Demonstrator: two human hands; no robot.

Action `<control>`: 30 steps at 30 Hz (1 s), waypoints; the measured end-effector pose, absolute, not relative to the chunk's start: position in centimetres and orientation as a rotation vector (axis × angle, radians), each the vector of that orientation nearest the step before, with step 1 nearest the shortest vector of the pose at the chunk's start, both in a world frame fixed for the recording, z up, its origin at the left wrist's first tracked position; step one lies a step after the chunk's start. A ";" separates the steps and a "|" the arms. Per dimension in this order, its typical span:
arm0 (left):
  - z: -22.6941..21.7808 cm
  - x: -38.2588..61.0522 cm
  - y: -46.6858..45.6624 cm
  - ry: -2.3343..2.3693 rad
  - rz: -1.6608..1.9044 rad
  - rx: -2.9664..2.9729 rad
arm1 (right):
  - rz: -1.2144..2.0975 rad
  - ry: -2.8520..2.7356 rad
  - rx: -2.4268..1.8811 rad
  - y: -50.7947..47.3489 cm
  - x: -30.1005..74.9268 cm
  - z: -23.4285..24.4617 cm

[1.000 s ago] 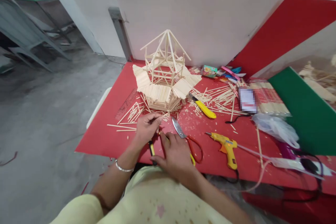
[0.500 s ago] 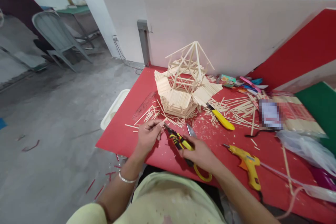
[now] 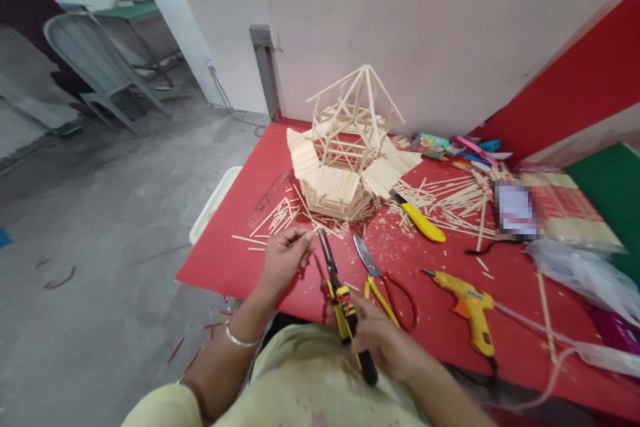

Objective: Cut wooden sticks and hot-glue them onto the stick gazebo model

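Note:
My left hand point(image 3: 283, 260) pinches a thin wooden stick point(image 3: 306, 235) just in front of the stick-built house model point(image 3: 347, 153) on the red table point(image 3: 235, 240). My right hand point(image 3: 380, 340) grips the yellow-and-black handles of a pair of cutting pliers point(image 3: 340, 293), whose jaws point up toward the stick's end. Red-and-yellow handled snips point(image 3: 383, 273) lie on the table right of the pliers.
A yellow utility knife point(image 3: 420, 221), a yellow glue gun point(image 3: 467, 300) with its cord, loose sticks point(image 3: 450, 197), a ruler point(image 3: 267, 200), plastic bags point(image 3: 585, 273) and stick packets lie around. A white panel stands behind. A white tray point(image 3: 215, 203) and grey chair point(image 3: 95, 63) are left.
My right hand picked the pliers up off the table and turned them upright, jaws now near the stick in my left hand. The snips are uncovered. The view shifted.

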State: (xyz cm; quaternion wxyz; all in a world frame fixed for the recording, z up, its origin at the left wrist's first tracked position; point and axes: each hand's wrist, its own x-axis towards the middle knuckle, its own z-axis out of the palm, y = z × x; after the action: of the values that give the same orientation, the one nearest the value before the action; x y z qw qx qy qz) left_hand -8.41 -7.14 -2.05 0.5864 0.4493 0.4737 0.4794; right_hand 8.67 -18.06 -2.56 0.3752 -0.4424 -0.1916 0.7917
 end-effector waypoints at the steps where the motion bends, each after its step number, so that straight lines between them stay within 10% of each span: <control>1: -2.0 -8.4 -7.2 1.104 1.118 1.056 | 1.985 -0.546 -1.190 -17.9 8.7 -3.3; 30: -0.7 -8.6 -8.3 1.093 0.990 1.877 | 0.984 -1.716 -1.673 -16.6 9.5 -2.1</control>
State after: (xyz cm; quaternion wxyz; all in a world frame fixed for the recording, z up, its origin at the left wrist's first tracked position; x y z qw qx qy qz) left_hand -8.63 -8.33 -0.68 0.3683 0.7312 0.4257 0.3854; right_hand 9.46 -16.63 -2.12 0.2718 -0.6214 -0.6375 0.3655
